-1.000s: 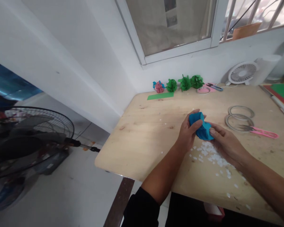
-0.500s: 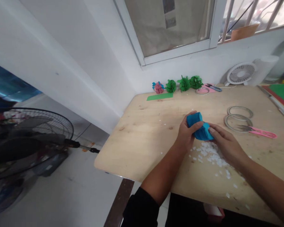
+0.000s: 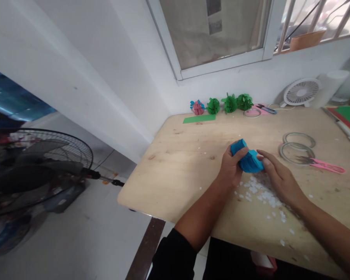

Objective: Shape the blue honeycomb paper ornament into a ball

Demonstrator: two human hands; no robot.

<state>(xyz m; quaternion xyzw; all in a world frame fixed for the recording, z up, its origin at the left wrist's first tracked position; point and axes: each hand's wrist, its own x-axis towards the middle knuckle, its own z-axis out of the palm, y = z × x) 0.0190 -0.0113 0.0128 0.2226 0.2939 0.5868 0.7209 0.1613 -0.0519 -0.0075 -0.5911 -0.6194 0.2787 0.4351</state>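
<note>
A thick stack of folded blue paper (image 3: 252,162) is held above the table, its many layers showing at the ends. My left hand (image 3: 231,161) is wrapped round its left part, thumb pressed on top. At the right end of the stack is my right hand (image 3: 277,175), fingers fairly straight and apart from the thumb. Its fingertips are by the paper edge; whether they touch it I cannot tell. Small white paper scraps (image 3: 264,193) are scattered on the table below both hands.
Pink-handled thread snips (image 3: 326,165) lie over two grey rings (image 3: 297,151) on the wooden table (image 3: 169,171). Green paper balls (image 3: 230,104), a pink one (image 3: 197,107) and a green strip (image 3: 198,119) are along the wall. A small white fan (image 3: 301,92) stands at the back right.
My right fingers have loosened from their pinch on the blue paper and straightened at its right end. The left hand keeps its hold. The view has shifted slightly.
</note>
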